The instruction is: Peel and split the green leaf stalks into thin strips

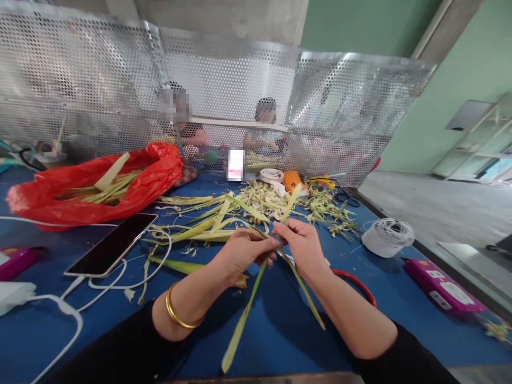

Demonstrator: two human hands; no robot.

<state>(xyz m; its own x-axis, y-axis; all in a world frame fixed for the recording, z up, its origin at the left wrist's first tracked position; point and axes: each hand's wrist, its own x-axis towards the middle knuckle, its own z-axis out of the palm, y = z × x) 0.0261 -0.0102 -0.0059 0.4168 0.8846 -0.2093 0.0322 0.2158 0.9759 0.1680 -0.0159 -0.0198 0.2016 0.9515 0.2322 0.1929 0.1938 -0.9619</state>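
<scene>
Both hands meet over the blue table, pinching long green leaf strips. My left hand, with a gold bangle on its wrist, is closed on a leaf strip whose wide end hangs toward the table's front edge. Beside it my right hand is closed with thumb and forefinger on a leaf strip whose pale end points up and away. Another narrow strip slants down under my right wrist. A red loop handle shows past my right forearm; the tool's remainder is mostly hidden.
Leaf strips and dried plant scraps lie beyond my hands. Left are a red plastic bag of leaves, a phone and white cables. Right are a white string spool and purple box. People sit behind a perforated screen.
</scene>
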